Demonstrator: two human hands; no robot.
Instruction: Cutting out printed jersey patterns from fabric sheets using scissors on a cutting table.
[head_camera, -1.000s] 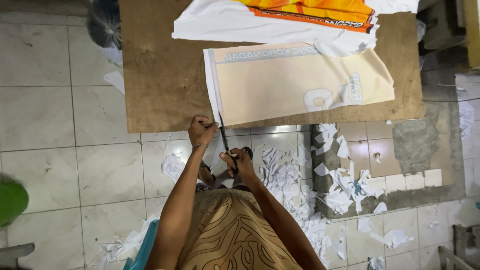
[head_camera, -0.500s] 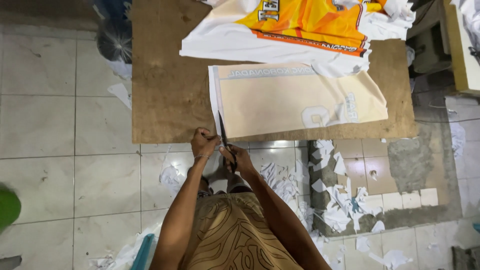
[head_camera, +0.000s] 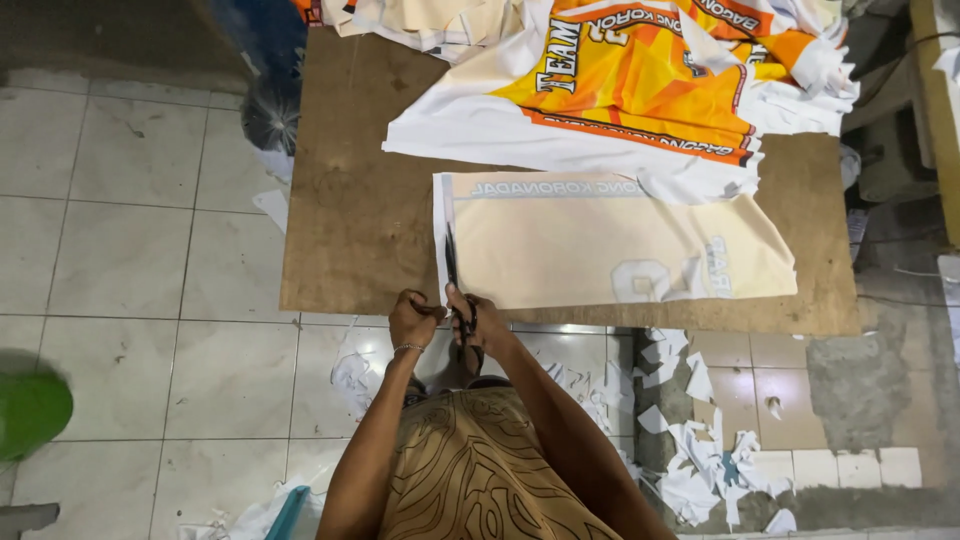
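Note:
A cream printed sheet (head_camera: 610, 245) lies on a brown wooden board (head_camera: 350, 220). Black scissors (head_camera: 455, 270) are in my right hand (head_camera: 475, 320), and their blades run up the sheet's left margin. My left hand (head_camera: 412, 322) pinches the narrow white strip (head_camera: 439, 235) at the sheet's near left corner. Behind the sheet lies an orange, yellow and white printed fabric piece (head_camera: 640, 85).
White paper scraps (head_camera: 700, 450) litter the tiled floor (head_camera: 130, 250) below the board's near edge. A green round object (head_camera: 30, 412) sits at the far left. A dark bag (head_camera: 270, 110) stands by the board's left side. More cream pieces (head_camera: 420, 20) lie at the top.
The view has shifted so the board sits lower and more of the orange fabric shows. My hands have moved up to the board's near edge and the scissor blades now lie in the sheet's left margin.

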